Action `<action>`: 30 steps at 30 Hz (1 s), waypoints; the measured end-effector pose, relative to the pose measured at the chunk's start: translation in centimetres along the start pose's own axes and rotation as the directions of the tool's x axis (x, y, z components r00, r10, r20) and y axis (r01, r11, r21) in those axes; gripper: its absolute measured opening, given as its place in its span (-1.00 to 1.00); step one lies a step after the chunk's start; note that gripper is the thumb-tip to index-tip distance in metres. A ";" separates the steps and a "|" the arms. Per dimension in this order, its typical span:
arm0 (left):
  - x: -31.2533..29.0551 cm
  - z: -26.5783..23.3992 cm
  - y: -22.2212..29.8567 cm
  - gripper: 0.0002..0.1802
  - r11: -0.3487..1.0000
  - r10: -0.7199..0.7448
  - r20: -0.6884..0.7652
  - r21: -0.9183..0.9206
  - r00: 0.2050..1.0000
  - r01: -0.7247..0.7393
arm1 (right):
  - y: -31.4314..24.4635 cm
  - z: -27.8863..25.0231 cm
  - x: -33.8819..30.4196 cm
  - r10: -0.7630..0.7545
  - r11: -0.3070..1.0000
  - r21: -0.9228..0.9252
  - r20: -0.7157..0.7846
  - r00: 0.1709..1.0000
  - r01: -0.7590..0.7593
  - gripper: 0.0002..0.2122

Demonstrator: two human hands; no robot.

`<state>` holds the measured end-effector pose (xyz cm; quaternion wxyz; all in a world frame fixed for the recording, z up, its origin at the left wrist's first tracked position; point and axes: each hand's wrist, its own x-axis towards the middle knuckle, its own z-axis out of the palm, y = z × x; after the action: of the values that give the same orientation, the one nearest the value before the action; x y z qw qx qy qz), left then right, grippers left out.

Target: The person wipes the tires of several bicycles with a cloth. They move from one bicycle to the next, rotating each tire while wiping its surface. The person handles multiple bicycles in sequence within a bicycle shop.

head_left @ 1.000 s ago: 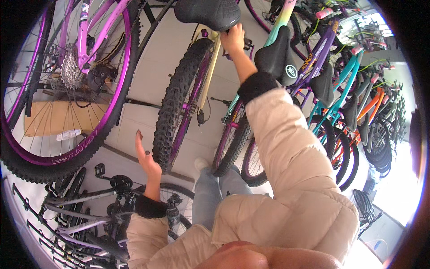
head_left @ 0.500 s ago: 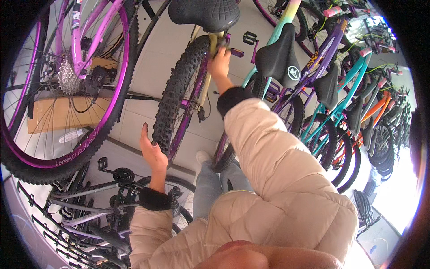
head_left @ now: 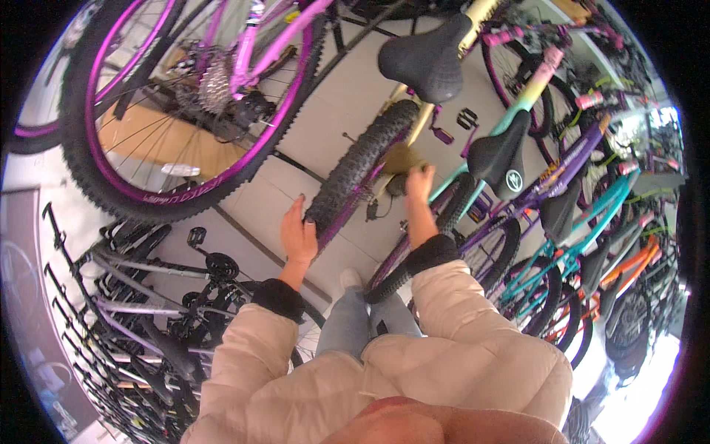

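Note:
A cream bicycle stands before me with its knobby black tyre (head_left: 355, 159) on a purple rim and a black saddle (head_left: 425, 59) above. My left hand (head_left: 299, 238) is at the near end of that tyre, its fingers stretched up along the tread. Whether it presses on the rubber I cannot tell. To the right of the wheel, my right hand (head_left: 420, 186) is closed on an olive-brown cloth (head_left: 403, 157), blurred by motion, beside the rim and frame tube. The fingers' inner side is hidden.
A pink bicycle's large rear wheel (head_left: 200, 196) rises at the left. Close on the right, a mint-green bicycle with a black saddle (head_left: 497, 152) leads a row of others. Grey bicycles (head_left: 159, 296) stand at lower left. A dark bar (head_left: 259, 255) crosses the tiled floor.
My right hand has come down from below the saddle to the wheel's right side with the cloth. My left hand has shifted onto or against the tyre's near end. The view has turned.

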<state>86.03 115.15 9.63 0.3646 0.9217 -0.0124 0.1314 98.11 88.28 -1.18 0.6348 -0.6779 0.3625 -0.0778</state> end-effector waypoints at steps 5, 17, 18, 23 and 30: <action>0.0 -0.2 0.3 -0.45 0.997 -0.030 0.007 0.077 1.000 0.030 | -11.2 3.0 4.9 -0.478 0.864 -0.099 0.144 0.867 0.493 -0.60; -0.2 -1.2 0.1 -0.33 1.000 0.019 0.012 0.000 1.000 -0.019 | -13.2 2.4 -15.6 -0.639 0.604 -0.191 0.464 0.614 0.773 -0.76; -0.2 -1.2 -0.1 -0.34 0.999 0.023 0.012 -0.022 1.000 -0.023 | -13.0 2.3 -17.0 -0.616 0.606 -0.206 0.489 0.617 0.768 -0.75; -0.6 -1.1 -1.1 -0.35 0.969 0.004 0.069 -0.248 0.998 0.013 | -12.0 2.4 -22.1 -0.489 0.693 -0.203 0.572 0.658 0.692 -0.72; 2.6 -9.3 -3.4 -0.26 0.934 -0.063 -0.093 -0.357 0.994 0.026 | -17.7 4.6 -22.8 0.121 0.877 0.271 0.673 0.730 -0.396 -0.54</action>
<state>86.81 124.07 14.55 0.5283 0.8327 0.0039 0.1659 91.11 104.17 22.30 0.8475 -0.4614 0.1946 0.1760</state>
